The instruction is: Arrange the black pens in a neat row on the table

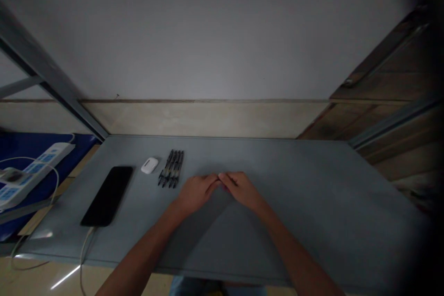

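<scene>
Item (225, 188) in fingers (210, 180), perhaps pinkish

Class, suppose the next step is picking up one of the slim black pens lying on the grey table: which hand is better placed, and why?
Probably the left hand: the slim black pens lie just to its left, whereas the right hand is farther off, with the left between.

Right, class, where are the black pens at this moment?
In the head view, the black pens lie left of centre on the grey table, between the white case and the person's left hand.
</scene>
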A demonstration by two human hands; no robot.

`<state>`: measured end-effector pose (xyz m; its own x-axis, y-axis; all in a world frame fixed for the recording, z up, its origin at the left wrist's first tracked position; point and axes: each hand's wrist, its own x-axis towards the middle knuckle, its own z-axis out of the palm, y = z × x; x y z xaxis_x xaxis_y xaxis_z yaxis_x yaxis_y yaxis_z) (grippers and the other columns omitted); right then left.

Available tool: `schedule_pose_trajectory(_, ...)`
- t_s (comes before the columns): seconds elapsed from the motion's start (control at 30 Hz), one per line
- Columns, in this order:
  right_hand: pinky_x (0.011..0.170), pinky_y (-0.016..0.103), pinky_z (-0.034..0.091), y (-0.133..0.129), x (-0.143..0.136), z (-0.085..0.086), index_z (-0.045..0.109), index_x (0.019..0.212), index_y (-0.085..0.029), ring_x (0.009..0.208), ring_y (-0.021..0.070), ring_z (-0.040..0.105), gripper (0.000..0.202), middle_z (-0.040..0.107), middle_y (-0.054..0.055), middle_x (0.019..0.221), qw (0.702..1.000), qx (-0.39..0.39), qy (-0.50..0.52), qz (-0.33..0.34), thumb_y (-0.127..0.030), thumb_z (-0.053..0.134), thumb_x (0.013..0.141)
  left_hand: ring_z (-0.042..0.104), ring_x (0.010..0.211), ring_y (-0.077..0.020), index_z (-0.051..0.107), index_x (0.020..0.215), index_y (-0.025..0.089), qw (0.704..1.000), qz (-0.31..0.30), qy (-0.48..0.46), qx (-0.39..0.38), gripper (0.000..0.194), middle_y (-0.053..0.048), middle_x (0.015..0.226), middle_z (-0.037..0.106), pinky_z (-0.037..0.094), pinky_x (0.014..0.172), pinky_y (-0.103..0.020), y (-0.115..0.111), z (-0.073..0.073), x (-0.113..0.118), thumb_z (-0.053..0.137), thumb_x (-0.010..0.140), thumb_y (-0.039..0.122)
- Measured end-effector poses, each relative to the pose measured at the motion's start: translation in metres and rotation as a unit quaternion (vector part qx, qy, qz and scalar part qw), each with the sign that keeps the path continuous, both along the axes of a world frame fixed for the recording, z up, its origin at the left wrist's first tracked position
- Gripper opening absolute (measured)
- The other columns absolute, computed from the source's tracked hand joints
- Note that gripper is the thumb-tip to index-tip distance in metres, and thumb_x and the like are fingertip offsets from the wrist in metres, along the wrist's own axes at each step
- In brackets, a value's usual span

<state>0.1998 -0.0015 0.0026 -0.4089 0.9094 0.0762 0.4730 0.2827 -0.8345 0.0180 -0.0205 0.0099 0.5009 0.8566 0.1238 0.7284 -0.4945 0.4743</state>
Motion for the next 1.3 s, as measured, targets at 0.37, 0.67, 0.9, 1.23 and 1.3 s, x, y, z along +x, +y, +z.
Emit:
schedule_pose_trajectory(0.37, 0.052, 0.024, 0.029, -0.005, -0.005, 0.004, 0.043, 0.062, -0.019, 0.054, 0.0118, 0.039, 0.041, 0.039, -0.003, 0.057, 0.999, 0.011, 0.030, -0.004, -0.044, 0.038, 0.094, 0.065, 0.069, -0.0190, 0.058, 0.101, 0.021, 0.999, 0.016, 0.039, 0.006, 0.034, -0.004, 0.078, 0.068, 0.042, 0.060, -0.025, -0.001, 0.006, -0.002, 0.036, 0.096, 0.046)
schedule_pose_trajectory(0.67, 0.052, 0.025, 0.030, -0.007, -0.006, 0.004, 0.041, 0.056, -0.019, 0.052, 0.0114, 0.037, 0.049, 0.036, -0.002, 0.055, 0.996, -0.020, 0.069, -0.046, -0.051, 0.036, 0.093, 0.066, 0.072, -0.0220, 0.056, 0.109, 0.018, 0.999, 0.026, 0.047, -0.005, 0.040, -0.010, 0.087, 0.069, 0.045, 0.064, -0.029, -0.005, -0.005, 0.008, 0.024, 0.099, 0.041)
schedule_pose_trajectory(0.9, 0.054, 0.024, 0.034, -0.008, -0.008, 0.006, 0.053, 0.075, -0.018, 0.056, 0.0118, 0.042, 0.045, 0.044, -0.002, 0.062, 0.993, -0.033, 0.111, -0.013, -0.052, 0.031, 0.095, 0.062, 0.068, -0.0185, 0.055, 0.089, 0.018, 0.991, 0.068, -0.104, -0.047, 0.041, -0.004, 0.070, 0.062, 0.040, 0.062, -0.025, 0.001, 0.000, 0.002, 0.022, 0.100, 0.038)
schedule_pose_trajectory(1.23, 0.053, 0.024, 0.033, -0.012, -0.016, 0.005, 0.057, 0.099, -0.018, 0.057, 0.0129, 0.047, 0.033, 0.050, -0.002, 0.064, 0.998, -0.027, 0.053, 0.012, -0.048, 0.044, 0.092, 0.044, 0.053, -0.0105, 0.055, 0.092, 0.018, 0.936, 0.125, -0.319, -0.074, 0.035, 0.003, 0.060, 0.045, 0.033, 0.053, -0.021, 0.006, 0.005, -0.002, 0.033, 0.096, 0.046)
schedule_pose_trajectory(1.3, 0.052, 0.024, 0.031, -0.011, -0.016, 0.005, 0.058, 0.096, -0.018, 0.055, 0.0125, 0.045, 0.033, 0.049, -0.003, 0.063, 0.999, -0.025, 0.040, 0.019, -0.047, 0.043, 0.093, 0.036, 0.046, -0.0084, 0.052, 0.084, 0.018, 0.889, 0.152, -0.412, -0.132, 0.039, 0.005, 0.056, 0.037, 0.030, 0.047, -0.019, 0.008, 0.005, -0.002, 0.032, 0.095, 0.050)
